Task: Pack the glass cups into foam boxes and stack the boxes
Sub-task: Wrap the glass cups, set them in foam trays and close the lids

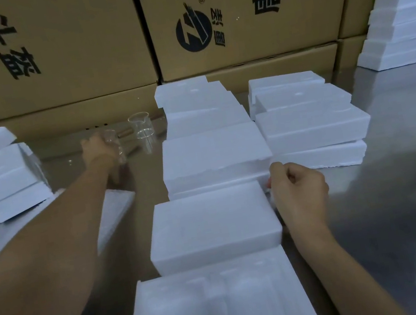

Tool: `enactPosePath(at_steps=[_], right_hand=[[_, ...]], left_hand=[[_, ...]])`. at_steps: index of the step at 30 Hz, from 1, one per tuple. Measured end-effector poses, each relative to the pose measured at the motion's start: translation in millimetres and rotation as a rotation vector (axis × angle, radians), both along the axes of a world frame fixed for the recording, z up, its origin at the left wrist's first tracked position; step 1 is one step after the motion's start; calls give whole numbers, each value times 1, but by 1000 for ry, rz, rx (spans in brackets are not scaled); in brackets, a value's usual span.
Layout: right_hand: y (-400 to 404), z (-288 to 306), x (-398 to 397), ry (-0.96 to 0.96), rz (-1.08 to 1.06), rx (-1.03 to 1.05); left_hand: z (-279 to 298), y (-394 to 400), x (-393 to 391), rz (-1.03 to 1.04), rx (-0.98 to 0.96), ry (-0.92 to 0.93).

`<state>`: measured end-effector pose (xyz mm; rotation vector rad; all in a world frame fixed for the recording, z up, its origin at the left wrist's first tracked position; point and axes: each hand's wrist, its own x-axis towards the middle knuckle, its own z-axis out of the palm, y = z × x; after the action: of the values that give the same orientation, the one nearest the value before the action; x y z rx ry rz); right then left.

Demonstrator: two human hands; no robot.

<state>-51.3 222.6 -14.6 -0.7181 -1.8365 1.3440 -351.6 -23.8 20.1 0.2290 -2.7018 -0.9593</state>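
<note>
Lighting is dim and even, with a cool bluish cast on the white foam boxes [212, 227]. The metal table [396, 182] carries a soft, diffuse sheen toward the right and a broad dark reflection near the right edge; no hard glare. Shadows are weak and soft-edged. Overall sharpness is low: compression smear flattens the foam surfaces, and the moulded recesses in the open foam tray [219, 305] read faintly. The left hand [99, 150] is motion-blurred. Wide-angle distortion bends the cardboard cartons [63, 57] and leans the foam stack [402, 17] at upper right.
</note>
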Motion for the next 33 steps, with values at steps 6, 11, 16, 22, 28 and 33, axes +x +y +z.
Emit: enactPosePath(at_steps=[6,11,16,22,28,33], right_hand=[[-2,4,3,-2,21,-19],[-3,11,6,9,-2,-88],[-13,28,24,123,-60,48],[-74,70,53,273,225,362],[-126,66,48,161,414,445],[-125,58,47,221,374,271]], left_hand=[[21,11,50,15,184,195],[58,24,101,-4,559,429],[81,23,183,-132,866,398],[69,13,279,-410,1172,123],[51,18,317,-502,1197,65],[40,19,314,-527,1063,129]])
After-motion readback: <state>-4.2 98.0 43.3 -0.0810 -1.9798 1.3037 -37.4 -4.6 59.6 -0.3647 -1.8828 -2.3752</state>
